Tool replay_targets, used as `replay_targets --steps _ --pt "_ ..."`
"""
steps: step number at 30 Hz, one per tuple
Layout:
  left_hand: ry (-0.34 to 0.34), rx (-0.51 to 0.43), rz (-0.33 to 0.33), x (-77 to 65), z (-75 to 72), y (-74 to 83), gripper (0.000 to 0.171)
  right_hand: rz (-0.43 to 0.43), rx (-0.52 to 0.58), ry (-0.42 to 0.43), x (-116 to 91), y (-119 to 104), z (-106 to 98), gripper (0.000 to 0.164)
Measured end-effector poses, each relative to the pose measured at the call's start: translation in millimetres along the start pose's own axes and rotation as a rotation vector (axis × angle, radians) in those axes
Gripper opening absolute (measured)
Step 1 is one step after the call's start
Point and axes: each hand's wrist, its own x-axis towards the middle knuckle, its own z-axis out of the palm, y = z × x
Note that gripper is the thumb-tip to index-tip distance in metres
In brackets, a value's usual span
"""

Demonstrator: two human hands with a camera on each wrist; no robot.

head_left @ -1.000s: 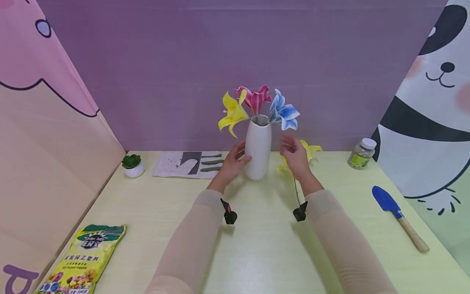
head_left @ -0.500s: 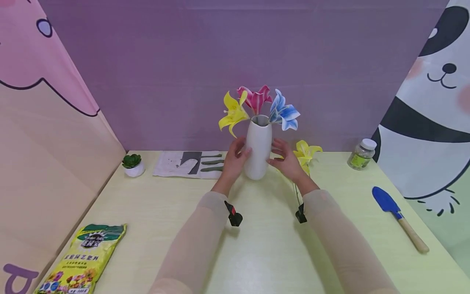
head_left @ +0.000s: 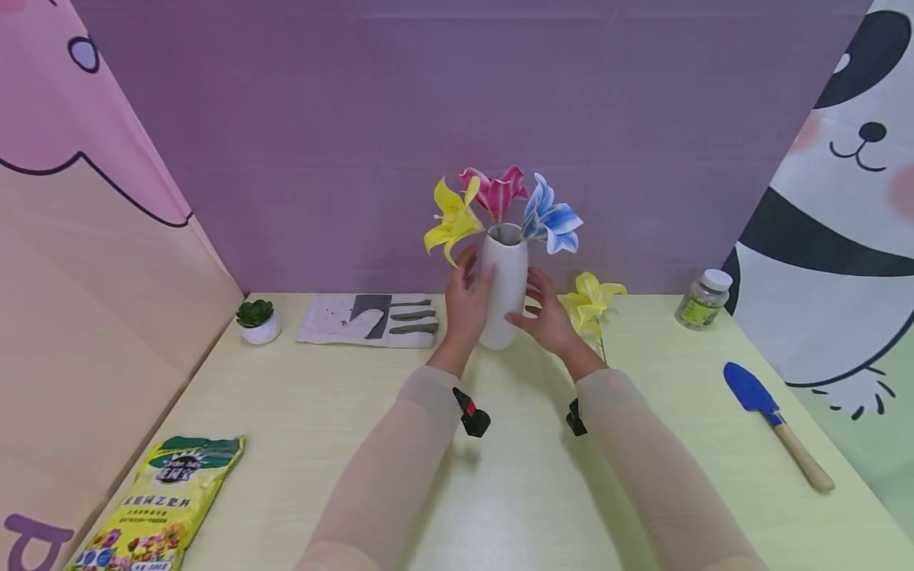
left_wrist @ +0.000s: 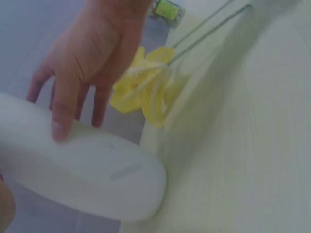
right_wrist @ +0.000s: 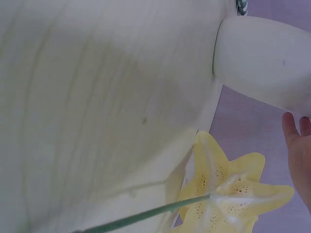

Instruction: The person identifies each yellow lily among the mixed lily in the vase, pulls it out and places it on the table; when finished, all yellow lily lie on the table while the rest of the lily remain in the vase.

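Observation:
A tall white vase (head_left: 505,295) stands upright near the table's back edge. Its mouth holds a yellow lily (head_left: 451,220), a pink lily (head_left: 496,194) and a blue lily (head_left: 551,216), which look artificial. My left hand (head_left: 467,305) holds the vase's left side, thumb at its front. Against its right side is my right hand (head_left: 553,321), thumb on the front and fingers curving round; the left wrist view shows its fingers (left_wrist: 64,109) touching the vase. Beside it, more yellow lily blooms (head_left: 591,300) lie at the back edge, two stems showing in the left wrist view.
A printed cloth or glove packet (head_left: 367,320) lies left of the vase, near a small potted succulent (head_left: 260,321). A yellow fertilizer bag (head_left: 160,503) is at front left. On the right are a lidded jar (head_left: 703,300) and a blue trowel (head_left: 777,424).
My right hand has moved left from near the loose yellow lilies onto the vase. My left hand has slid slightly up and right along the vase. The vase has barely shifted.

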Motion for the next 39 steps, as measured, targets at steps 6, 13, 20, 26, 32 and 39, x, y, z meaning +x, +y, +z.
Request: replay_targets --steps 6,13,20,26,32,39 --pt "0.062 0.038 -0.049 -0.4 9.9 13.9 0.046 0.003 -0.011 -0.016 -8 -24 3 0.085" --pt "0.139 0.072 -0.071 5.9 22.6 26.2 0.043 -0.014 -0.018 -0.013 -14 -42 5 0.084" --pt "0.177 0.049 -0.064 12.4 28.7 30.7 0.040 0.025 -0.033 -0.019 -12 -39 5 0.086" --pt "0.215 0.040 -0.083 17.6 32.9 34.9 0.039 0.041 -0.030 -0.008 -4 -10 4 0.089" --pt "0.260 0.010 -0.086 21.5 36.8 39.7 0.037 0.059 -0.069 0.006 -3 -3 4 0.089" --pt "0.271 -0.010 -0.089 24.1 38.3 45.1 0.036 0.072 -0.100 0.013 -3 -5 4 0.089"
